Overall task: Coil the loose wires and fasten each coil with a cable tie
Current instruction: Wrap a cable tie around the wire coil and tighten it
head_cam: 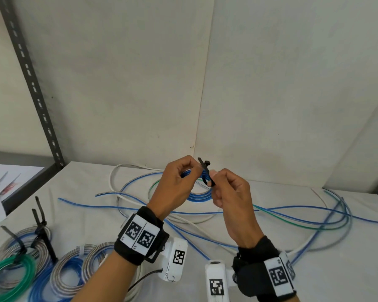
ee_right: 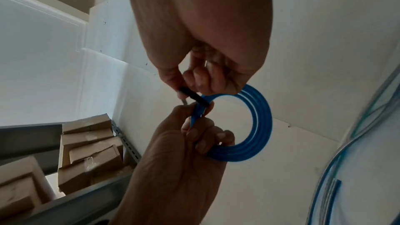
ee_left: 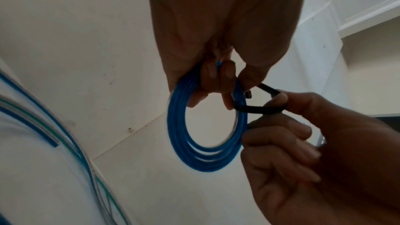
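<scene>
Fastening step, on a blue wire coil point(ee_left: 195, 136) held up above the bench point(head_cam: 271, 247), between both hands. Left hand point(head_cam: 175, 188) curled round the top of the coil, fingers pinching the turns together. Right hand point(head_cam: 229, 192) pinching a black cable tie point(ee_left: 257, 109) looped round the coil's strands, thumb and forefinger on the strap just beside the coil. Tie head point(head_cam: 207, 164) sticking up past the fingertips in the head view; whether the tail is already through the head, cannot tell.

Probably next: feeding or pulling the tail through the head and cinching snug, keeping the left grip firm so no turn springs out.

Far from finished overall: several loose wires point(head_cam: 292, 216), blue, green and white, sprawled over the bench; tied coils point(head_cam: 22, 267) lying at the near left.
</scene>
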{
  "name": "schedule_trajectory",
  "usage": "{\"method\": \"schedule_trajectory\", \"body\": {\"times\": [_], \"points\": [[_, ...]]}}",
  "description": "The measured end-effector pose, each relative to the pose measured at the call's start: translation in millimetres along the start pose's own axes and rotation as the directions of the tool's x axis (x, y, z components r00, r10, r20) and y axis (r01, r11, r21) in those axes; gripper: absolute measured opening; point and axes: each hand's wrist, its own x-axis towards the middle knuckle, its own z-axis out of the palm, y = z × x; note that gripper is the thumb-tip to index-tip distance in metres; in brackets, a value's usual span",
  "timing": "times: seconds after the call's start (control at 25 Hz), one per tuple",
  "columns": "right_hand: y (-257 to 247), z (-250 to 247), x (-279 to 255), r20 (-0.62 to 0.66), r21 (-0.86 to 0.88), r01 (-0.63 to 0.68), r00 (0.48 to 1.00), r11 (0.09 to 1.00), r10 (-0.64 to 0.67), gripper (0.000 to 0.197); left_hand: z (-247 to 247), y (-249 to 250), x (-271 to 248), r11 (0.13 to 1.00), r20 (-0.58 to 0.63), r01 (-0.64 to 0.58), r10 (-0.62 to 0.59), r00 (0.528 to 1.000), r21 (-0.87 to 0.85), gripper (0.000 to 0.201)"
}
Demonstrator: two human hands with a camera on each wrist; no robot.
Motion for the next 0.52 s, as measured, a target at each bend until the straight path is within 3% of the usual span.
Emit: {"method": "schedule_trajectory", "body": {"times": [0.2, 0.52], "points": [[5.8, 2.3, 1.4, -0.125, 0.070, 0.036, 0.992, 0.997, -0.027, 0.036, 9.7, -4.1, -0.3, 0.997, -0.064, 0.018, -0.023, 0.998, -0.080, 0.017], [9.5, 5.7, 2.4, -0.075, 0.129, 0.024, 0.997, 0.991, -0.014, 0.039, 4.3, -11.3, 4.2, 0.972, -0.161, 0.075, -0.113, 0.980, -0.224, 0.020]]}}
